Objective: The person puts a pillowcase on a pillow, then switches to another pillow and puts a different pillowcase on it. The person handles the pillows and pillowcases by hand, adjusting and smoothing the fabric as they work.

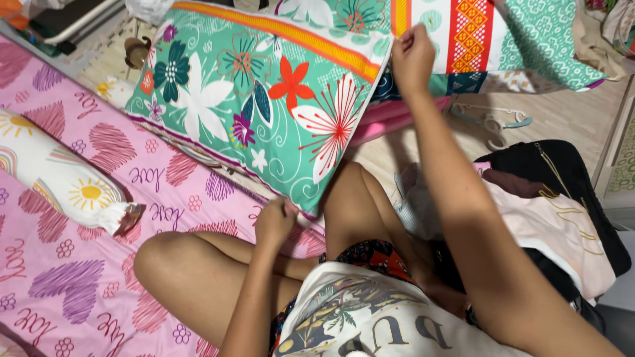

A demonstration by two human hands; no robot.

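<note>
Your right hand (411, 58) is up high, fingers pinched shut on the top corner of the pillow (264, 92), right where the orange stripe along its edge ends. Your left hand (274, 221) is down low by your knee, closed around the bottom corner of that same pillow, so you've got it stretched between both hands, tilted on a diagonal in front of you. The pillow has a green floral cover with big white, red and dark teal flowers, and it hangs over the edge of the pink mattress (79, 264) with the heart pattern, which you're sitting on cross-legged. A white bolster (59, 178) with little suns lies on that mattress off to your left, well apart from the pillow. Behind your right hand there's another patterned cloth (529, 39), and a heap of clothes (549, 218) sits by your right side on the floor.
</note>
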